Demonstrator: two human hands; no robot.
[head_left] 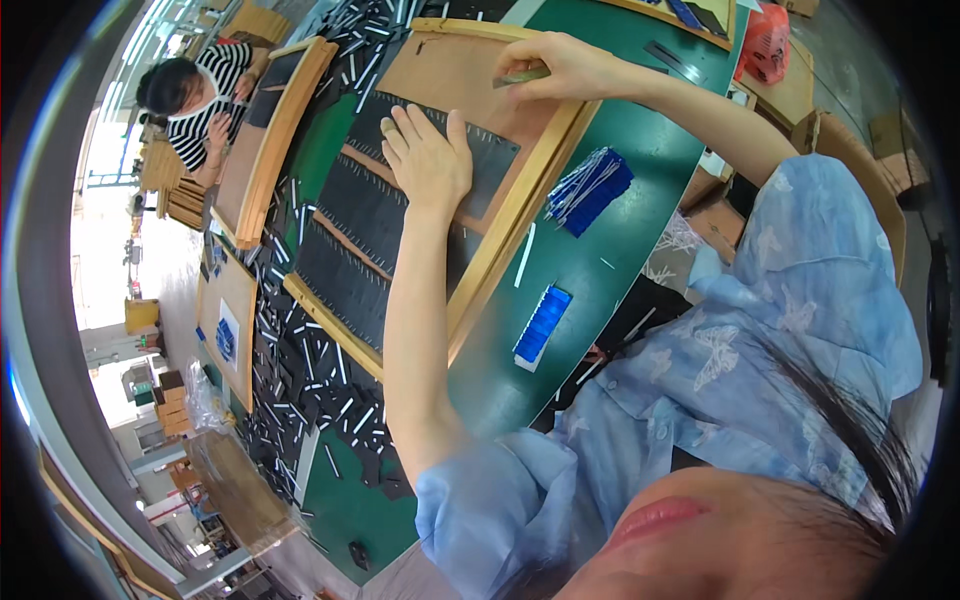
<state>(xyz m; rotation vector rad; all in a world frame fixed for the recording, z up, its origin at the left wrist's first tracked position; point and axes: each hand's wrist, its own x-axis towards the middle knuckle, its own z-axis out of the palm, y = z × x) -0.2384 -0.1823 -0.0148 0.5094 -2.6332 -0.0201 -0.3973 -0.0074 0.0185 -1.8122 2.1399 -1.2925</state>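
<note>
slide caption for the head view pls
Left hand spread over dark sheets on a wood-framed board, right hand over one corner.

The place looked like a factory workshop. A wooden-framed board [440, 70] rested on a green worktable [490, 390] strewn with small black and white pieces [300, 360]. Cardboard boxes [172, 402] stood stacked beyond a co-worker [188, 140].

Strong white light pours through windows [105, 225] on the left side of a workshop, glaring beside a pale floor [178, 275]. A long green surface [640, 240] stretches diagonally through the room. Past its far side stand a yellow box [141, 314] and stacked brown boxes [172, 402]; at right, a large cardboard carton [870, 170] stands near more grey flooring [855, 75].
</note>
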